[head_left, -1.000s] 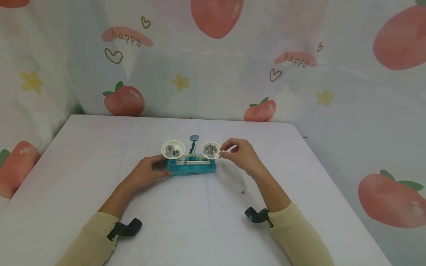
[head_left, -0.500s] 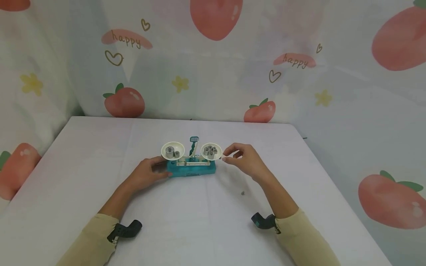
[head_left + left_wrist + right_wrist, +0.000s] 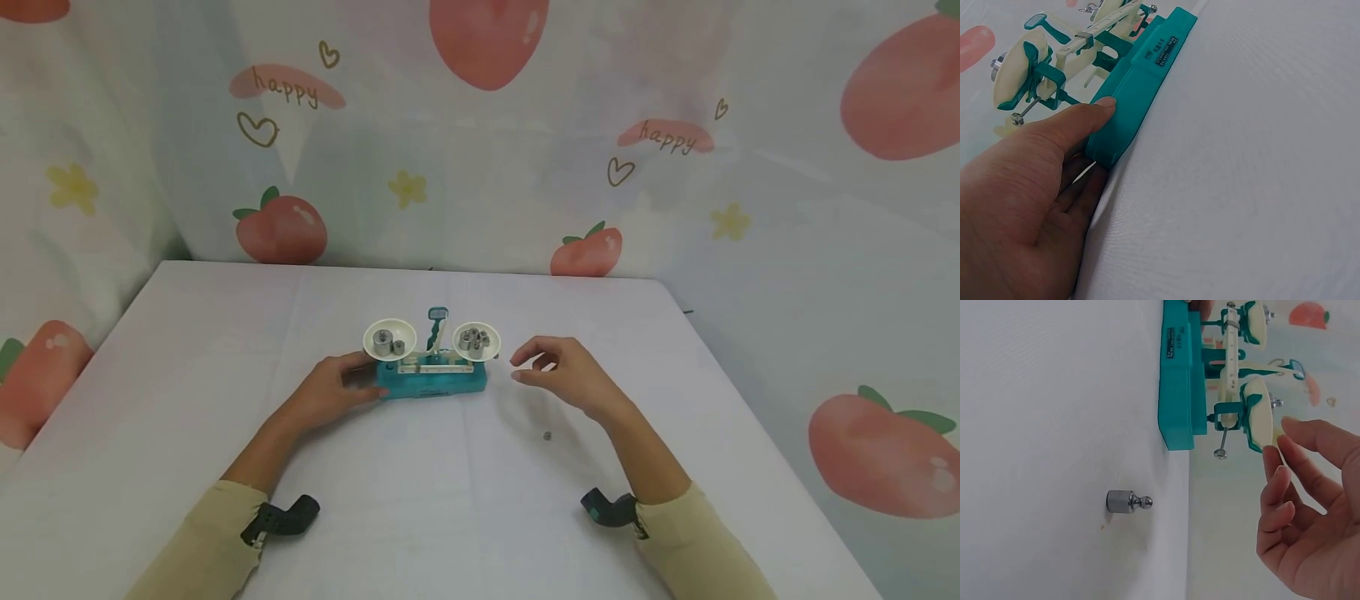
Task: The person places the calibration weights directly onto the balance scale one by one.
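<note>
A teal balance scale (image 3: 431, 384) with two cream pans stands on the white table. My left hand (image 3: 330, 390) grips the left end of its base, thumb on the front face, as the left wrist view shows. Two metal weights (image 3: 383, 341) sit in the left pan (image 3: 403, 331); several smaller ones (image 3: 474, 339) cluster in the right pan (image 3: 492, 351). Just right of that pan, my right hand (image 3: 566, 375) hovers with thumb and fingers loosely bent, holding nothing. Below it, one small knobbed weight (image 3: 1121, 502) stands upright on the table.
White cloth covers the table (image 3: 420, 517), whose far edge meets a curtain (image 3: 480, 167) printed with peaches and hearts. A dark wrist camera (image 3: 281, 517) juts from the left sleeve, another (image 3: 609, 508) from the right one.
The right hand has drawn back from the right pan, moving right and toward the person, with thumb and index finger spreading apart. The left hand and the scale have stayed in place.
</note>
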Available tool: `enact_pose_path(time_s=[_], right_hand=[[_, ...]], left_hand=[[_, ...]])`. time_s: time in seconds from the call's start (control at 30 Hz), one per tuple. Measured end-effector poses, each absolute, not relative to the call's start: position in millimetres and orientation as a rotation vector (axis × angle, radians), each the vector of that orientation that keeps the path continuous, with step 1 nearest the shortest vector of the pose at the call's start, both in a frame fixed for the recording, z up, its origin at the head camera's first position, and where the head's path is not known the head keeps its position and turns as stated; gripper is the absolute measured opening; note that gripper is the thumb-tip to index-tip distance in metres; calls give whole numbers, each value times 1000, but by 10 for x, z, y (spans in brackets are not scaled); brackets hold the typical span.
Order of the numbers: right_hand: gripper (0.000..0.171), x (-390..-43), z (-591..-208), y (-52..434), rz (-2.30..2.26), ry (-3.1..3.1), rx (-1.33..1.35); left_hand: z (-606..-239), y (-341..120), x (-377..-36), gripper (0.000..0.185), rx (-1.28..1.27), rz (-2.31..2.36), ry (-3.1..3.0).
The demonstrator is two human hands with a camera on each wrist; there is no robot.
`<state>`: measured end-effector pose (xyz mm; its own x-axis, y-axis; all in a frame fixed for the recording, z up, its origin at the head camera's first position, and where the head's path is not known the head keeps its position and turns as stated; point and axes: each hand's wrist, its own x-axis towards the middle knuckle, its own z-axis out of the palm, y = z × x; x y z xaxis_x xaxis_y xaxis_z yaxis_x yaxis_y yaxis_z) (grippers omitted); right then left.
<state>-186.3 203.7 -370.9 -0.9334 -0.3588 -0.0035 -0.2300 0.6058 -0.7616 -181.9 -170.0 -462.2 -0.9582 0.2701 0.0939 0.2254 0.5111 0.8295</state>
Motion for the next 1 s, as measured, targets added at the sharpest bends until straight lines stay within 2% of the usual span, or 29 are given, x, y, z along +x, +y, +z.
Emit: enact_pose_path(time_s=[1.0], right_hand=[[17, -1752, -3977, 2536, -1185, 2429, -532]], left_hand=[[-4618, -1694, -1817, 67, 428, 1452, 2694]])
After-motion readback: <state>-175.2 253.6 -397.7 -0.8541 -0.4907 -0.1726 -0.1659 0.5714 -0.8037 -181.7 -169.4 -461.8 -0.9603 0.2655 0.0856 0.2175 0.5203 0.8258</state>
